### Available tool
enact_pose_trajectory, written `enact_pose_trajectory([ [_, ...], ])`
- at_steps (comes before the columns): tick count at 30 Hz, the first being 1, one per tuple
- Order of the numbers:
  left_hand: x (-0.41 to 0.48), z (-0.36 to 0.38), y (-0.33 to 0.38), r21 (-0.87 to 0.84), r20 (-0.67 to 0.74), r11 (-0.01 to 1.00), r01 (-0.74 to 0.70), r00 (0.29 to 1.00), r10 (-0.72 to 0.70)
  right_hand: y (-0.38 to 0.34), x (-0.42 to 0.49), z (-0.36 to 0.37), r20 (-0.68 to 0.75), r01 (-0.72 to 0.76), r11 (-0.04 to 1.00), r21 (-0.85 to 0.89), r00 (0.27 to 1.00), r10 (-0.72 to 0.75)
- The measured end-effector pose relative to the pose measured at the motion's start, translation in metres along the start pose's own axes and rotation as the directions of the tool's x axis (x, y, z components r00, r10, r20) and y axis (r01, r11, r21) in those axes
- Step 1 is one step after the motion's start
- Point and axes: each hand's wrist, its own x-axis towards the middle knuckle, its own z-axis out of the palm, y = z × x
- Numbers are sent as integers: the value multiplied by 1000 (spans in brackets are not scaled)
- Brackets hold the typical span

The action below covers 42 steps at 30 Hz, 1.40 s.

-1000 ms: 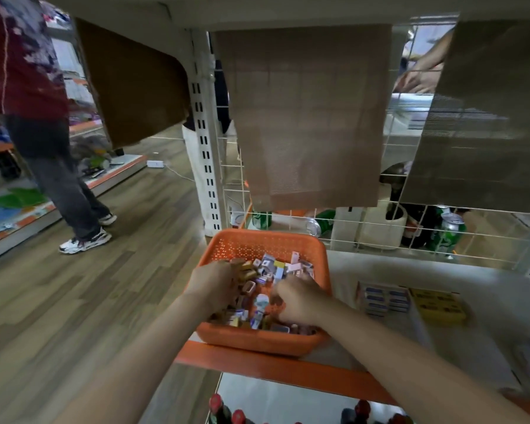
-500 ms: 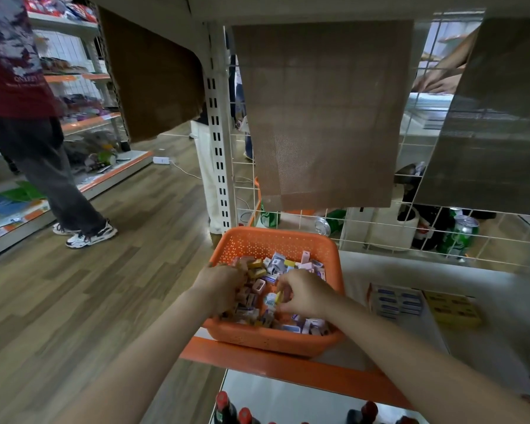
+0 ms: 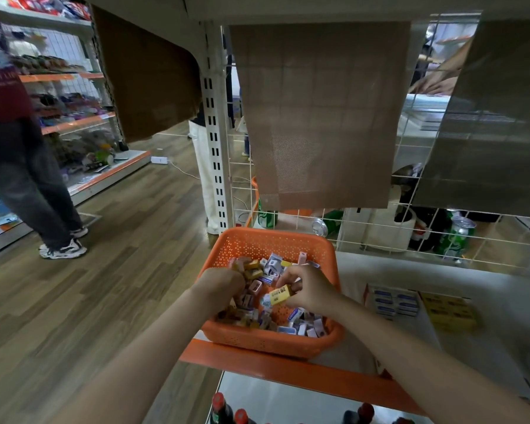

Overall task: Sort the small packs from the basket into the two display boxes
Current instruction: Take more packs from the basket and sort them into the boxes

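Note:
An orange perforated basket (image 3: 257, 243) sits on the shelf's left end, holding several small packs (image 3: 300, 324) in yellow, white-blue and pink. My right hand (image 3: 309, 289) hovers over the middle of the basket and pinches a yellow pack (image 3: 279, 295). My left hand (image 3: 219, 284) is down among the packs at the basket's left side with its fingers curled; what it holds is hidden. To the right stand two display boxes side by side: one with blue-white packs (image 3: 393, 301), one with yellow packs (image 3: 449, 310).
The shelf's orange front edge (image 3: 288, 367) runs below the basket; bottles (image 3: 224, 410) stand on the shelf beneath. A wire grid (image 3: 380, 234) backs the shelf, with green cans (image 3: 456, 237) behind it. A person (image 3: 28, 166) stands in the aisle at left.
My right hand has lifted out of the pile with a yellow pack pinched in its fingers. My left hand stays in the left side of the basket. The camera tilted up slightly.

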Motion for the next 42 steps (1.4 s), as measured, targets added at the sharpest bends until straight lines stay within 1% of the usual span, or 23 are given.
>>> enact_pose_trajectory([
  [2, -1, -4, 0, -62, -33, 997, -49, 998, 47, 1, 0, 0, -18, 2, 1000, 6, 1000, -1],
  [4, -7, -13, 5, -84, -105, 981, -178, 980, 169, 1, 1, -1, -26, 2, 1000, -1, 1000, -2],
  [5, -9, -17, 11, -146, -155, 973, -177, 976, 154, 1, 1, -3, -27, 7, 1000, -15, 1000, -8],
  [6, -9, -19, 12, -166, -179, 966, -198, 969, 168, 1, 1, -4, -31, 14, 999, -32, 999, -15],
  [7, -8, -17, 9, -115, -179, 967, -226, 963, 204, 1, 1, -5, -39, 24, 999, -42, 999, -25],
  [8, -3, -10, 8, -145, -169, 966, -213, 967, 188, 0, 0, -7, -49, 33, 999, -44, 998, -35],
  [9, 0, -8, 9, -220, -168, 960, -172, 976, 137, -1, -1, -10, -60, 39, 999, -32, 997, -41],
  [10, 3, -7, 9, -223, -172, 964, -147, 979, 109, -1, -3, -12, -68, 39, 999, -9, 997, -40],
  [12, 8, -5, 13, -374, -199, 921, -109, 979, 36, -2, -8, -20, -84, 24, 999, 46, 996, -20],
  [14, 9, -9, 21, -454, -233, 882, -130, 972, 24, -1, -13, -29, -115, 4, 996, 95, 993, 7],
  [16, 10, -13, 30, -481, -262, 864, -151, 965, 22, 3, -18, -39, -160, 8, 989, 145, 987, 15],
  [20, 15, -22, 48, -475, -335, 855, -210, 941, 45, 12, -33, -62, -264, 51, 976, 210, 965, 6],
  [22, 17, -27, 58, -474, -372, 846, -243, 926, 58, 17, -41, -74, -306, 46, 966, 253, 952, 34],
  [24, 18, -34, 70, -453, -415, 846, -282, 906, 80, 22, -51, -84, -337, 31, 950, 310, 938, 79],
  [27, 21, -42, 90, -408, -485, 844, -350, 865, 124, 28, -66, -99, -362, -8, 887, 462, 911, 197],
  [29, 26, -47, 105, -391, -512, 842, -372, 848, 136, 36, -74, -107, -423, -12, 850, 526, 864, 274],
  [31, 30, -52, 121, -393, -519, 830, -395, 841, 155, 45, -82, -117, -493, -13, 822, 570, 794, 355],
  [34, 35, -59, 147, -391, -513, 814, -428, 836, 193, 60, -97, -134, -517, -24, 797, 604, 748, 415],
  [36, 36, -63, 166, -396, -486, 811, -431, 848, 213, 71, -108, -145, -516, -65, 783, 619, 718, 467],
  [38, 39, -66, 184, -391, -482, 798, -459, 840, 247, 81, -118, -156, -483, -135, 753, 644, 691, 537],
  [40, 41, -67, 199, -372, -484, 795, -479, 831, 275, 89, -127, -166, -414, -199, 669, 716, 651, 636],
  [41, 42, -68, 205, -361, -477, 798, -483, 831, 288, 91, -132, -170, -356, -220, 604, 766, 638, 683],
  [42, 43, -68, 211, -349, -466, 801, -486, 832, 302, 94, -138, -174, -297, -240, 551, 799, 639, 710],
])
